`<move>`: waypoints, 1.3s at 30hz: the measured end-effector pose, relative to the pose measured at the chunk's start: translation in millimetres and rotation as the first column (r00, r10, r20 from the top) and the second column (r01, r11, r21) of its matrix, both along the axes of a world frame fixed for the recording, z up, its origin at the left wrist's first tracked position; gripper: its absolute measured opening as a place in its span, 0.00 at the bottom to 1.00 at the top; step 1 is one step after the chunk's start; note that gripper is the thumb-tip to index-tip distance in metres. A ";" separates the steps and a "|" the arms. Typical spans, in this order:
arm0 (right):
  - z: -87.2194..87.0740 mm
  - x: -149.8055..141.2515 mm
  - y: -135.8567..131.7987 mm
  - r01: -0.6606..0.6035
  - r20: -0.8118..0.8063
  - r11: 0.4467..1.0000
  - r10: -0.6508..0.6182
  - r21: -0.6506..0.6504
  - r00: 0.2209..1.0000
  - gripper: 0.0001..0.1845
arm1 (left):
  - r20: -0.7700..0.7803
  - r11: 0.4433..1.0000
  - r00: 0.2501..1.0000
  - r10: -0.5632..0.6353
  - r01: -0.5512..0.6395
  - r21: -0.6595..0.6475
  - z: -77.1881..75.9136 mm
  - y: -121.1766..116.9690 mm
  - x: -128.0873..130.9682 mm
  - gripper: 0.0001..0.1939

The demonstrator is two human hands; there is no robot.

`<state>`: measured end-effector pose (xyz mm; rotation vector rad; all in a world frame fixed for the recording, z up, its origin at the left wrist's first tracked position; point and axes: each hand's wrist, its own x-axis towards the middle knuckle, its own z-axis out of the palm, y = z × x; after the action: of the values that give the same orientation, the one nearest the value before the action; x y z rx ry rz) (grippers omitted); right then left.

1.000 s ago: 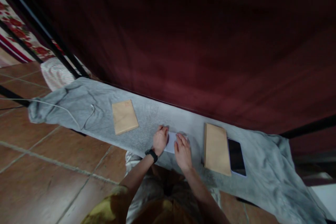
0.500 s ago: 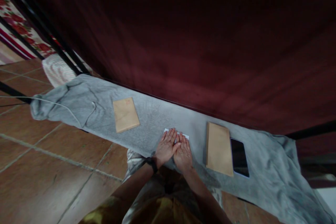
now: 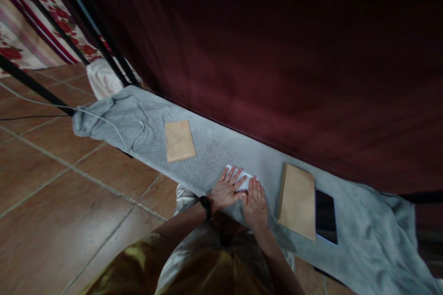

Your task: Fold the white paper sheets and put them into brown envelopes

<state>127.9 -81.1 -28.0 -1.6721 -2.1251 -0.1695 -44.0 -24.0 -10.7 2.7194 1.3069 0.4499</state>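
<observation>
Here, my left hand (image 3: 226, 192), spread wide, and right hand (image 3: 255, 203), fingers together, lie flat on white, probably folded paper (image 3: 245, 185); a rectangular brown paper packet (image 3: 296, 203) sits at three o'clock.

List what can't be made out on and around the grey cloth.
White rectangular paper: head view, near part hidden under the left hand and right hand.
Red mark on the left tan rectangular packet: head view, too small and blurred to read.
Thin white cable: head view, one end cut off by the left edge.
Grey cloth: head view, lower right part cut off by the bottom edge.
</observation>
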 end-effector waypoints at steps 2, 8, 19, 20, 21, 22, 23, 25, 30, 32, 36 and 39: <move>0.3 4.9 -3.1 0.006 0.008 1.000 -0.006 -0.021 1.000 0.31 | -0.004 1.000 1.000 0.010 -0.010 -0.005 1.1 -0.8 1.0 0.33; 7.1 14.9 -7.3 0.076 0.015 0.993 -0.075 -0.095 0.997 0.27 | -0.027 0.999 0.999 0.027 -0.028 -0.041 7.8 -1.9 3.8 0.30; -3.4 -8.5 9.8 0.004 -0.043 0.999 -0.006 -0.032 0.999 0.31 | -0.076 1.000 0.997 0.020 -0.020 0.005 5.0 -1.5 4.1 0.29; -4.0 -6.8 8.8 0.004 -0.039 1.000 -0.005 -0.015 0.999 0.32 | -0.073 1.000 0.997 0.017 -0.016 0.007 4.8 -1.1 3.1 0.29; -3.9 -4.8 7.6 0.004 -0.033 1.000 -0.004 0.000 0.999 0.33 | -0.068 1.000 0.998 0.016 -0.015 0.008 4.7 -0.5 1.6 0.30; -3.3 -2.7 6.5 0.006 -0.027 1.000 -0.006 0.011 1.000 0.33 | -0.063 1.000 0.998 0.022 -0.021 0.009 4.6 0.2 -0.6 0.30; -2.5 -0.8 5.5 0.009 -0.020 1.000 -0.009 0.018 1.000 0.33 | -0.057 0.999 0.998 0.033 -0.033 0.009 4.5 1.1 -3.6 0.31; -0.9 2.0 4.1 0.026 -0.009 0.999 -0.025 0.024 1.000 0.33 | -0.050 0.998 0.996 0.067 -0.067 0.007 4.6 3.3 -11.9 0.31; -1.9 3.0 3.8 0.049 -0.027 0.998 -0.048 0.046 0.998 0.32 | -0.046 0.990 0.989 0.140 -0.140 0.012 8.0 10.3 -36.0 0.28; -3.6 2.3 4.3 0.055 -0.036 0.997 -0.053 0.054 0.998 0.32 | -0.045 0.987 0.986 0.160 -0.159 0.016 11.2 12.7 -38.6 0.27; -5.9 0.7 5.0 0.067 -0.030 0.997 -0.066 0.040 0.997 0.33 | -0.013 0.985 0.985 0.171 -0.171 0.019 18.2 15.3 -24.7 0.26; -6.7 0.0 5.4 0.079 -0.033 0.996 -0.078 0.037 0.996 0.33 | -0.003 0.990 0.990 0.140 -0.140 -0.026 24.2 19.0 -7.7 0.24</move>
<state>127.8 -75.7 -34.7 -1.7259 -2.0216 -0.2050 -51.6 -4.9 13.5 2.6181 1.4997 0.4391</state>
